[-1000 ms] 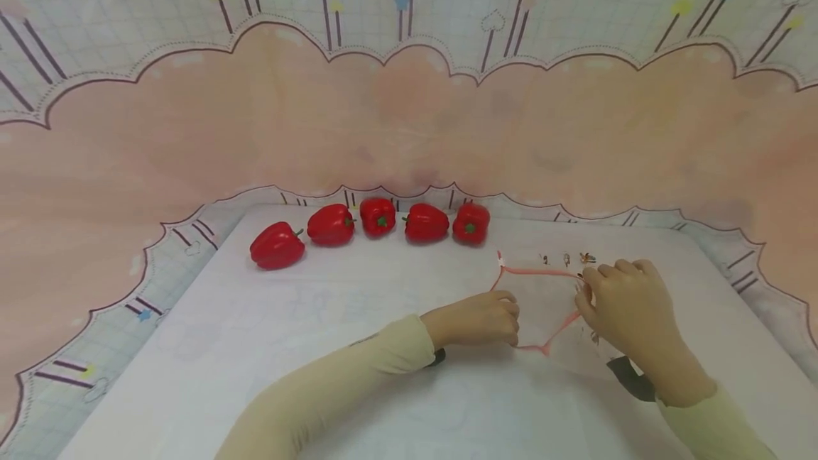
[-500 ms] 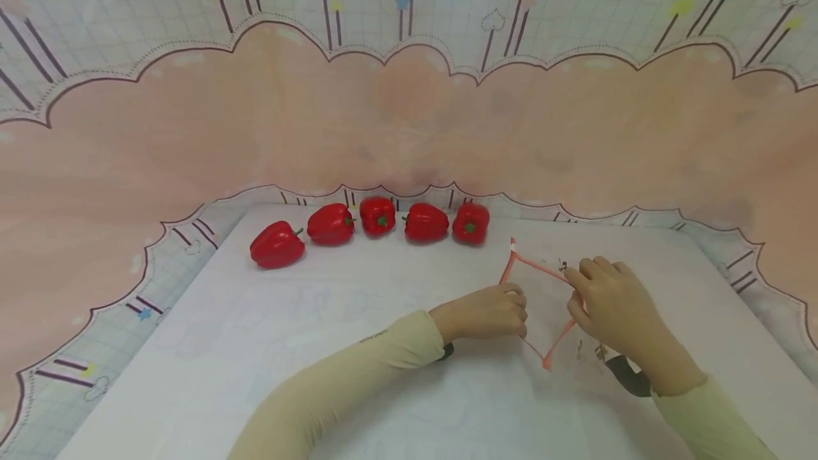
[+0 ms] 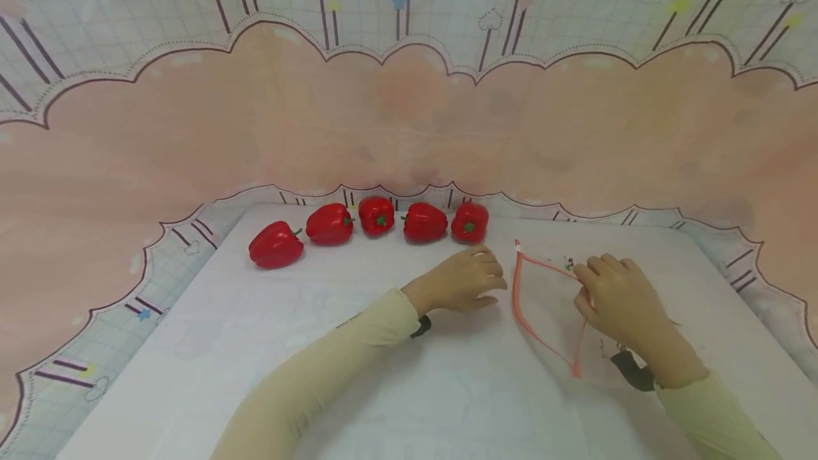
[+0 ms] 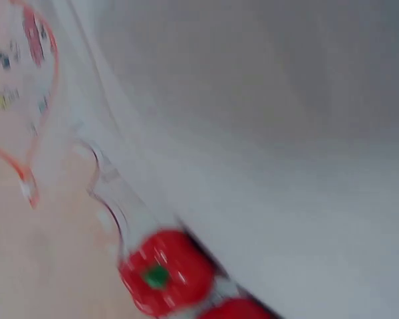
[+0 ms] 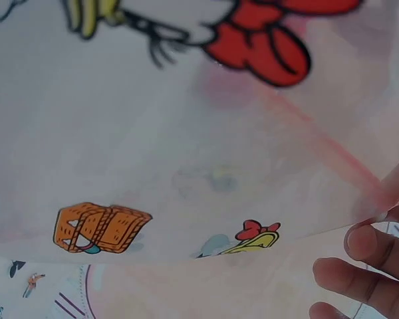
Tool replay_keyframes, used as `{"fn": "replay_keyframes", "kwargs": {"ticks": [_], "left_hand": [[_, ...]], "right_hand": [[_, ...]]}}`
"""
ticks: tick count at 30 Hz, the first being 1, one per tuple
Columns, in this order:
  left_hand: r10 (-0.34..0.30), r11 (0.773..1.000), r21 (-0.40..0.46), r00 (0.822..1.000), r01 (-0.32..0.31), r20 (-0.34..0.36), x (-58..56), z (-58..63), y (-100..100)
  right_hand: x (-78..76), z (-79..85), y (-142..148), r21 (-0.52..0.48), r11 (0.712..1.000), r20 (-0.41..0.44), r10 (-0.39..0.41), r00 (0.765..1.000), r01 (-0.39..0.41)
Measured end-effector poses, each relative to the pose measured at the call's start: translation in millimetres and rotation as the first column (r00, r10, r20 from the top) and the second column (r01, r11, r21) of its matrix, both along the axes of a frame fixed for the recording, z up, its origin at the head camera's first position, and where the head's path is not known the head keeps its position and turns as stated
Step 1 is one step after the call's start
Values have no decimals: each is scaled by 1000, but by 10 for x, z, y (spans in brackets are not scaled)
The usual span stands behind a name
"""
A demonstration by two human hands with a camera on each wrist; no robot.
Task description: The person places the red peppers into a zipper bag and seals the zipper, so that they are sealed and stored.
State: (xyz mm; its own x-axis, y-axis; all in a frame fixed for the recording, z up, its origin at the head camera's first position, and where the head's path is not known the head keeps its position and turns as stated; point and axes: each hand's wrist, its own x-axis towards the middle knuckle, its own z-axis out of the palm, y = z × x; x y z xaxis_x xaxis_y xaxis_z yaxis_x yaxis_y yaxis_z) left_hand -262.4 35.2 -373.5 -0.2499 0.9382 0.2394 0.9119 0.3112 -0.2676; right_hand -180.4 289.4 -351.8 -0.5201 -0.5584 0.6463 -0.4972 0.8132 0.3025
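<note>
A see-through zip bag point(image 5: 120, 153) printed with cartoon pictures stands with its orange-rimmed mouth point(image 3: 516, 297) spread wide, facing left. My right hand point(image 3: 623, 304) pinches the rim at its right side. In the right wrist view, that hand's fingers point(image 5: 362, 242) show at the bag's edge. My left hand point(image 3: 463, 279) is apart from the bag, just left of its mouth, with fingers loosely bent and nothing in them. Closest to it is the rightmost red bell pepper point(image 3: 469, 223), right behind it. The left wrist view shows a pepper point(image 4: 169, 272) but hardly any of the hand.
Several more red bell peppers, among them the leftmost pepper point(image 3: 276, 245) and a middle pepper point(image 3: 377, 216), lie in a row along the back of the white table point(image 3: 255, 325). Behind them hangs a patterned cloth point(image 3: 383, 119).
My left hand has let go of the bag's rim and moved left and back towards the peppers. My right hand keeps its pinch, while the bag's mouth has turned to face left.
</note>
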Motion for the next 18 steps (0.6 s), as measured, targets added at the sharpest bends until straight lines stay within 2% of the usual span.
{"fn": "replay_keyframes", "kwargs": {"ticks": [2,5,8,12,18], "left_hand": [[36,995,95,999,-33,-30,-104,25,-76],[115,970,219,992,-102,-47,-267,46,-171],[212,940,278,977,-196,-29,-441,53,-223],[312,920,244,950,-308,22,-664,69,-243],[371,924,66,925,-377,82,-960,133,-228]], "right_hand": [[4,10,13,1,1000,3,-7,1000,7],[10,29,26,-1,1000,8,-16,1000,16],[14,46,34,-6,1000,5,-20,1000,20],[17,56,48,-13,1000,5,-24,1000,24],[10,36,67,-10,999,11,-35,999,35]]}}
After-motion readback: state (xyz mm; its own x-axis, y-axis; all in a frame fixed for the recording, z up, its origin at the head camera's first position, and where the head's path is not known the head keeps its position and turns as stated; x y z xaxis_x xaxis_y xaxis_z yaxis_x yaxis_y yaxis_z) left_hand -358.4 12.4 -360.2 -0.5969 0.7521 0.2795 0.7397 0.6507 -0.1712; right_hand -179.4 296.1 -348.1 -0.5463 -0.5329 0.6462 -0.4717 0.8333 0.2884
